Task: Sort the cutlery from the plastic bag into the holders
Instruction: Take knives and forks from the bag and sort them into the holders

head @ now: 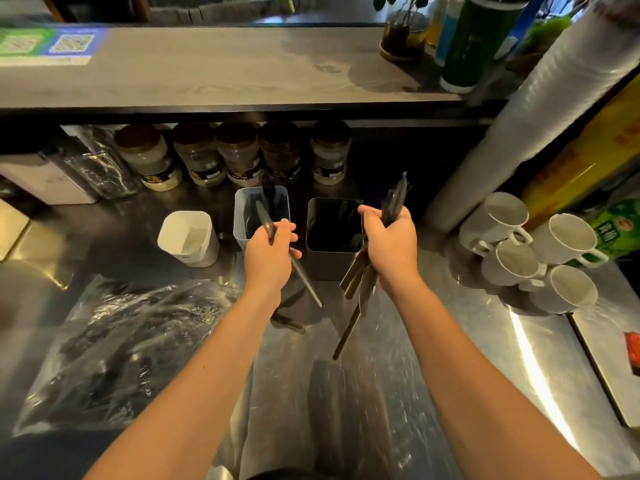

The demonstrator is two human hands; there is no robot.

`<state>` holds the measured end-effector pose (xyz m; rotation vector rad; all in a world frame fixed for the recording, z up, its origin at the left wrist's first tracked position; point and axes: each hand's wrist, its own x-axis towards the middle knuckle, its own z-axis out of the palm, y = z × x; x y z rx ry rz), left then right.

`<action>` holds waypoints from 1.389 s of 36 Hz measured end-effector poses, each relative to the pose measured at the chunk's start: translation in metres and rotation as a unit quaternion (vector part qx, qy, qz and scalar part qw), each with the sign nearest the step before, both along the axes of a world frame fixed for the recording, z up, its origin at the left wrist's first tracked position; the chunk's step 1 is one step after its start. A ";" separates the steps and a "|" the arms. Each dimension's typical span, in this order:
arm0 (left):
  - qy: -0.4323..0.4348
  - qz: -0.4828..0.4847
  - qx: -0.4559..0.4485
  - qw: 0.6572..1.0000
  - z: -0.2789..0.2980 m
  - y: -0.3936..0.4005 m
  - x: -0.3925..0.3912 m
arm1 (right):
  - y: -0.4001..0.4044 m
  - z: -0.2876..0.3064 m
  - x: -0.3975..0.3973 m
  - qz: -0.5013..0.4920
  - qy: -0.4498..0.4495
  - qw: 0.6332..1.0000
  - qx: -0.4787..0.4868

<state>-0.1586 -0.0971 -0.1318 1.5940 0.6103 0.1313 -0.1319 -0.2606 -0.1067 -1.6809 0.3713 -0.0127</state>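
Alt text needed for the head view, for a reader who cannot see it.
Over a steel counter, the left hand holds one dark utensil above the grey holder, and the right hand grips a bundle of cutlery by the black holder. A plastic bag lies left.

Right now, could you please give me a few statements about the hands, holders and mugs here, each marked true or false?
1. The left hand holds a single utensil. True.
2. The right hand is empty. False: it grips a bundle of cutlery.
3. The white holder stands right of the black holder. False: it stands farthest left.
4. White mugs sit at the right. True.
5. The plastic bag hangs from the shelf. False: it lies on the counter.
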 end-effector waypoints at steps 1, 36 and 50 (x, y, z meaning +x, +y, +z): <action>0.001 0.009 -0.008 1.000 0.002 0.003 0.000 | 0.001 0.000 -0.001 -0.010 0.016 0.999 0.039; 0.040 -0.270 0.090 0.958 0.063 0.032 -0.008 | 0.065 0.005 -0.040 0.201 0.004 0.979 -0.016; 0.009 -0.224 0.016 0.974 0.053 0.039 -0.044 | 0.059 0.020 -0.075 0.299 0.000 0.953 0.044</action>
